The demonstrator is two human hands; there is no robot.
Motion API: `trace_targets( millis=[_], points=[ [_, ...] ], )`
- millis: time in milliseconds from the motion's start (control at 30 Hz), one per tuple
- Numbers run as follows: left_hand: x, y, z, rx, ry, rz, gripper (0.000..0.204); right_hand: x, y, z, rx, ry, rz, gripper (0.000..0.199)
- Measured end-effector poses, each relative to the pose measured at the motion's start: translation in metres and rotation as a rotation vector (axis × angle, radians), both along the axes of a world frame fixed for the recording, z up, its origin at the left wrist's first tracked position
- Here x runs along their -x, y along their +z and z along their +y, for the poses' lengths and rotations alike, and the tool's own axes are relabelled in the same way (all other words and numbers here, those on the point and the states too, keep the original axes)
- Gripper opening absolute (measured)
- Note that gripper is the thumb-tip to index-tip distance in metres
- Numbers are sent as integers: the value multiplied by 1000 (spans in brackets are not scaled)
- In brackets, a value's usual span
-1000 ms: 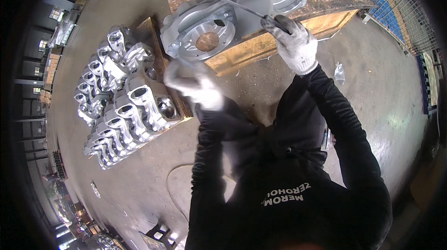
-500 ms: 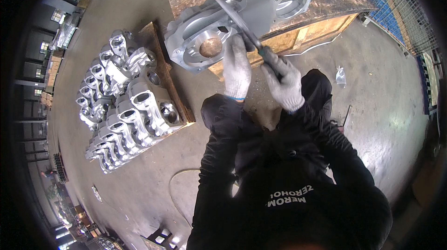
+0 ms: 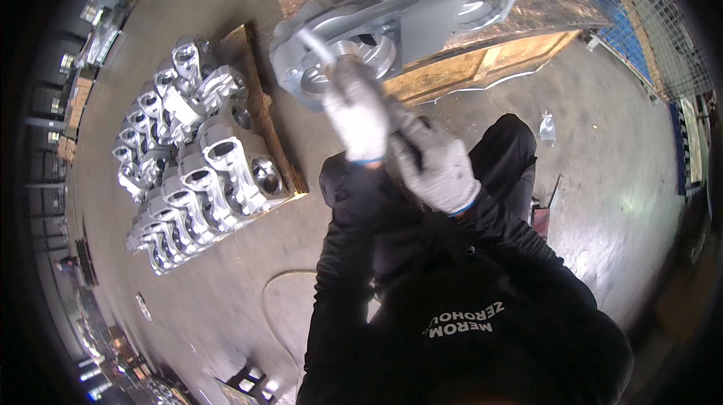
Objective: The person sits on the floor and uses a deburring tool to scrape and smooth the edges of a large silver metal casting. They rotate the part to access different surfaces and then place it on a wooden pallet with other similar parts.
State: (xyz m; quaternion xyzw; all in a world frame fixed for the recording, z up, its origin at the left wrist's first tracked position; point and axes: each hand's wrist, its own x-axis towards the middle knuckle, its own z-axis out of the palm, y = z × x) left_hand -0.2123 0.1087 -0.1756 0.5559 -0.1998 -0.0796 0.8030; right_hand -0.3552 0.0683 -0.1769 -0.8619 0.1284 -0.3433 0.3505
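Note:
A large silver-grey metal casting (image 3: 433, 32) with round bores lies on the wooden crate in front of me. My left hand (image 3: 358, 115), in a pale work glove, is closed around the blade of a file (image 3: 315, 45), whose light, motion-blurred end sticks out over the casting's near left bore. My right hand (image 3: 438, 164), gloved as well, is closed lower down, at the file's handle end; the fingers hide the handle. Whether the file touches the casting cannot be made out.
To the left, a wooden pallet (image 3: 265, 107) bears rows of similar castings (image 3: 199, 179). The wooden crate (image 3: 482, 66) stands ahead, with wire mesh (image 3: 655, 21) beyond at right. A hose (image 3: 265, 307) curves over the floor; a small clear plastic bag (image 3: 547, 126) lies right.
Both hands have moved left and toward me with the file, whose end has swung from the casting's upper bore to the near left one. My left hand now wraps the blade.

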Motion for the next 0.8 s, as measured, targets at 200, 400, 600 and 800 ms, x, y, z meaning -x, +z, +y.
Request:
trace_targets(
  millis=[200, 400, 600, 800],
  points=[
    [18, 3, -63, -440, -50, -214, 47, 14, -21, -24, -107, -122, -177, 56],
    [8, 2, 4, -26, 65, 60, 32, 6, 13, 15, -83, 25, 135, 53],
    [22, 8, -46, -189, 92, -145, 39, 22, 12, -35, 9, 5, -9, 51],
    [16, -10, -10, -135, 202, -47, 40, 30, 40, -8, -82, 104, 251, 61]
  ],
)
